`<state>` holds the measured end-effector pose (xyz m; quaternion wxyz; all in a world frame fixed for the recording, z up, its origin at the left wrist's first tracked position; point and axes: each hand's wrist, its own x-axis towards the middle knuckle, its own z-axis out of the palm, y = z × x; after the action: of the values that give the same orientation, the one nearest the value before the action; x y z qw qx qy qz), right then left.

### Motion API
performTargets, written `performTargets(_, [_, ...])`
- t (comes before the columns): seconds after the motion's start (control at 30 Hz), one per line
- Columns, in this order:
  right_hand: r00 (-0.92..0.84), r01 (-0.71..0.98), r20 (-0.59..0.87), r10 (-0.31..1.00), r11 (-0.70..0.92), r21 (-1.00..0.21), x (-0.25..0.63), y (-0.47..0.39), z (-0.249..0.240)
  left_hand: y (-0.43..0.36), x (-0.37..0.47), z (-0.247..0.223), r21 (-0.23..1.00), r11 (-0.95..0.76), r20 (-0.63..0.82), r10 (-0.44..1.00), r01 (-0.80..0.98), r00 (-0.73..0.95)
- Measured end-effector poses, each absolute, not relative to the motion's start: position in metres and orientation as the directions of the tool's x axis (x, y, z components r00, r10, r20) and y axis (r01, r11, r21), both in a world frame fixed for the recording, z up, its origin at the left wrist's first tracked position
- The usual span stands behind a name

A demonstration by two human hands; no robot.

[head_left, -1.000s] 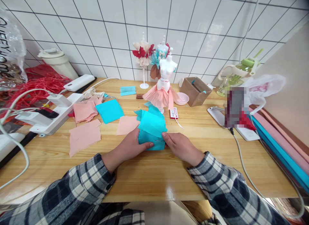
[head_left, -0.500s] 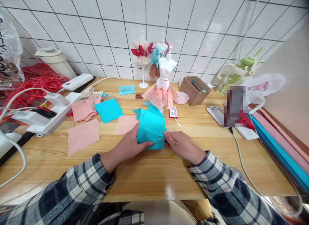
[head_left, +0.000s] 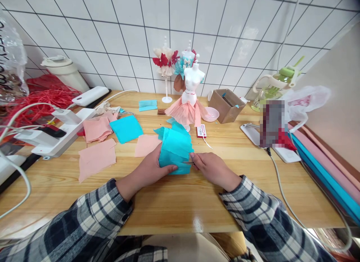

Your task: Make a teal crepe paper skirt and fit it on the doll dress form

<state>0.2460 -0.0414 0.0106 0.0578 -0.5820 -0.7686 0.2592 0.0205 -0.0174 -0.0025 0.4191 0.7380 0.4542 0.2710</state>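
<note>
A turquoise piece of crepe-like material (head_left: 174, 145) is held up above the table by my left hand (head_left: 150, 166), its thumb across the front and its fingers behind. My right hand (head_left: 210, 167) is closed at the right edge of the piece, gripping a thin metal tool (head_left: 189, 163) whose tip lies against the turquoise surface; most of the tool is hidden in the fingers. Behind stands a white mannequin (head_left: 194, 80) with a pink pleated skirt (head_left: 184, 112). A flat turquoise square (head_left: 126, 129) and pink pieces (head_left: 97, 158) lie to the left.
Two decorated mannequins stand by the tiled wall. A cardboard box (head_left: 226, 108) and pink bowl (head_left: 210, 114) sit behind on the right. White power strips (head_left: 63, 134) and cables are at the left. A phone-like white object (head_left: 287, 154) and rolls of material (head_left: 329, 172) lie at the right.
More of the thin metal tool shows between my right fingers and the turquoise piece. Both hands have otherwise stayed almost in place.
</note>
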Motion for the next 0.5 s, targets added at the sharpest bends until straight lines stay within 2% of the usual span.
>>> performTargets(0.2, [-0.337, 0.828, -0.246, 0.909, 0.162, -0.537, 0.2471, -0.0422, 0.0081, -0.0183, 0.0201, -0.0011, 0.886, -0.204, 0.006, 0.904, 0.418, 0.428])
performTargets(0.5, [-0.342, 0.794, -0.188, 0.921, 0.176, -0.582, 0.2423, -0.0434, 0.0039, -0.0208, 0.0242, -0.0006, 0.903, -0.166, -0.025, 0.9, 0.397, 0.435])
